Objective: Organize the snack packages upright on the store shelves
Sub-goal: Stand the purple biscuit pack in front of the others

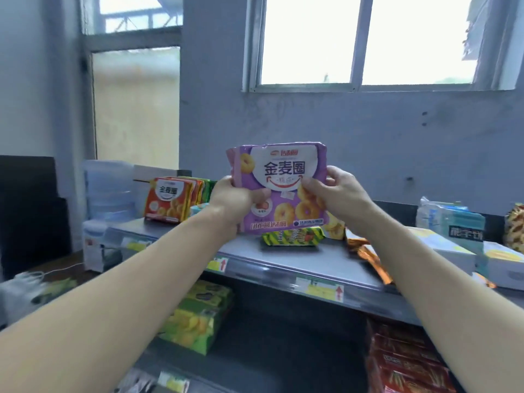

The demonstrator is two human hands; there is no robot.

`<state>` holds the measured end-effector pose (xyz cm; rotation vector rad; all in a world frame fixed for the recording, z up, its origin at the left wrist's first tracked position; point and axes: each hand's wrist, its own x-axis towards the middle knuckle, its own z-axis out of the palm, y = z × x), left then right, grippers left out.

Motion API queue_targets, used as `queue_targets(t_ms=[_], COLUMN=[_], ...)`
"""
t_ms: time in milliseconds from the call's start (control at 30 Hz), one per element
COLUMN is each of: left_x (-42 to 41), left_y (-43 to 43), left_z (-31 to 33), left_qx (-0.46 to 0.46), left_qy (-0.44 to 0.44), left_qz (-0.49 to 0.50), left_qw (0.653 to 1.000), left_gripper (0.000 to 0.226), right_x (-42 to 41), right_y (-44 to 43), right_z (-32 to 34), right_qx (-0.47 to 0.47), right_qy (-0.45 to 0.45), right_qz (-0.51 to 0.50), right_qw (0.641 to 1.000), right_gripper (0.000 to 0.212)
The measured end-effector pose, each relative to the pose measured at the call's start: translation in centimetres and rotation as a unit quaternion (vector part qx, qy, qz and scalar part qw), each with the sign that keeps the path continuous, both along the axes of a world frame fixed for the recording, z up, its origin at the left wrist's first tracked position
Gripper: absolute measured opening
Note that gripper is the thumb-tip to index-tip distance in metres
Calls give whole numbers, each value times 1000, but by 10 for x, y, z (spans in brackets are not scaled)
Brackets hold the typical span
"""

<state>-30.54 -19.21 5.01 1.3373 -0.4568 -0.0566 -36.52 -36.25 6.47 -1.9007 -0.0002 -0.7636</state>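
Observation:
A purple snack package [283, 191] with ring biscuits printed on it is held upright above the top shelf [297, 265]. My left hand [232, 202] grips its left edge and my right hand [337, 191] grips its right edge. Several orange packages of the same brand [167, 202] stand upright at the shelf's left. A green and yellow package [292, 236] lies flat on the shelf just under the purple one. An orange-brown package [371, 259] lies tilted at the right, partly behind my right arm.
Boxes and wrapped goods [453, 231] crowd the shelf's right end. The lower shelf holds green-yellow packs [195, 319] on the left and red packs [408, 361] on the right. A clear plastic container [107, 191] stands at the far left. A wall with a window rises behind.

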Motion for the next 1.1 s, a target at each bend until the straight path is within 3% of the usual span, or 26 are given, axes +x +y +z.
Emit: queue_targets(t_ms=[267, 400, 633, 833, 1100], left_x=[60, 88, 144, 186, 244], left_y=[90, 102, 104, 85, 68], left_z=[-18, -21, -16, -15, -12], left_qx=[-12, -4, 5, 12, 31], left_qy=[-16, -16, -16, -29, -58], left_qz=[82, 114, 156, 125, 25], left_qw=[996, 993, 988, 992, 998], left_gripper=[22, 32, 27, 29, 25], right_x=[91, 130, 191, 214, 232], right_y=[84, 98, 104, 83, 75], right_z=[-14, -18, -28, -23, -15], right_qx=[-12, -10, 11, -1, 7], right_qy=[-3, 4, 11, 22, 14], right_qz=[74, 87, 113, 93, -12], right_qw=[997, 996, 993, 995, 1000], right_gripper=[22, 27, 23, 20, 24])
